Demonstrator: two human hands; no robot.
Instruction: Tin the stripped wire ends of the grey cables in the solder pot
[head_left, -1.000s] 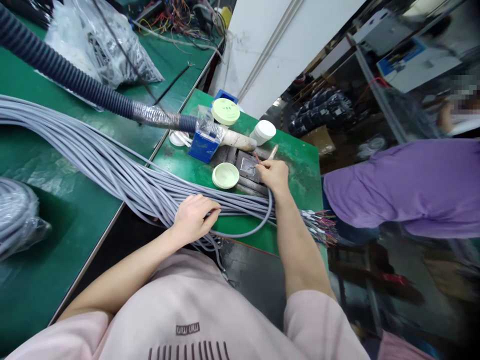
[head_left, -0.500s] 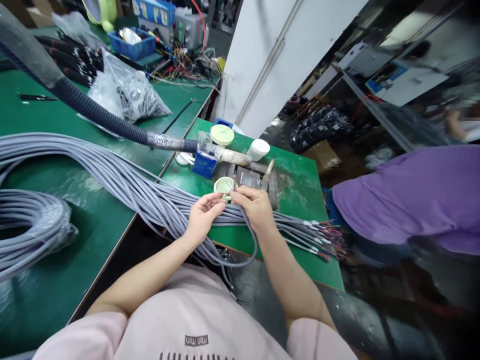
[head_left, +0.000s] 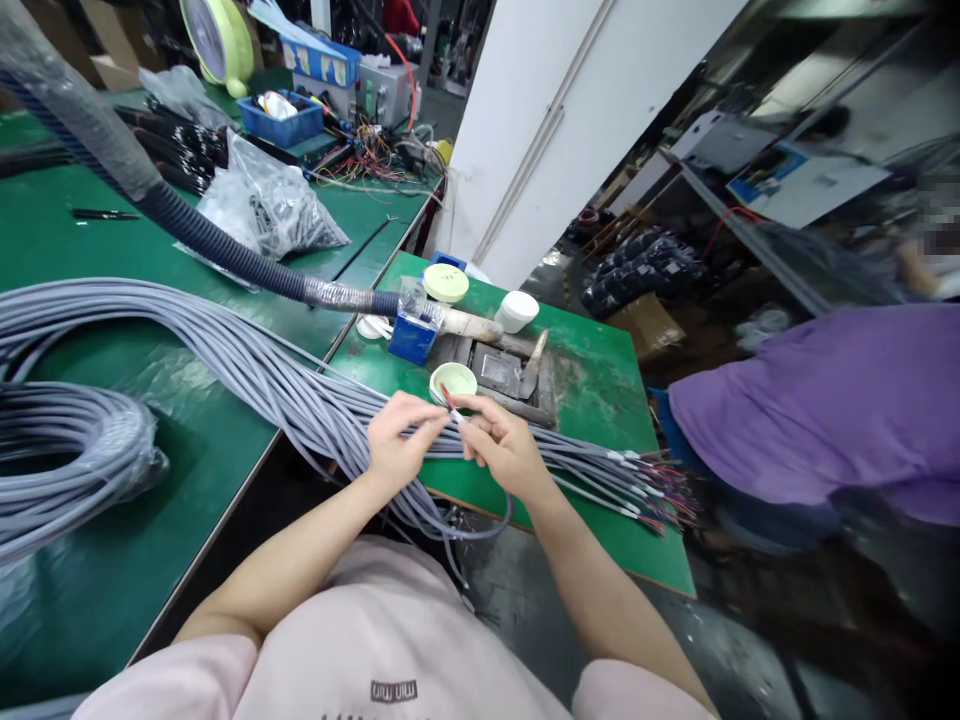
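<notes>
My right hand (head_left: 501, 445) is closed around the end of a grey cable (head_left: 504, 520), which loops down below the wrist. Thin red and dark wires (head_left: 448, 393) stick up out of a white band at that end. My left hand (head_left: 403, 438) meets it from the other side, thumb and forefinger pinched at the white band; these fingertips are slightly blurred. Just behind the fingers sits a pale green round tub (head_left: 453, 380). Under both hands runs a thick bundle of grey cables (head_left: 300, 385), its stripped ends (head_left: 652, 480) fanned out at the right.
A ribbed hose (head_left: 225, 245) arches in from the left to a blue box (head_left: 412, 338). Beside it are a metal fixture (head_left: 501, 372), a white tub (head_left: 517, 311) and a green lid (head_left: 445, 283). A coiled cable (head_left: 71, 460) lies left. A person in purple (head_left: 817, 400) is at right.
The cable end has turned, so its wires now point up and left and the white band shows. My left fingers have shifted from the wire tips to the band. The view has tilted slightly.
</notes>
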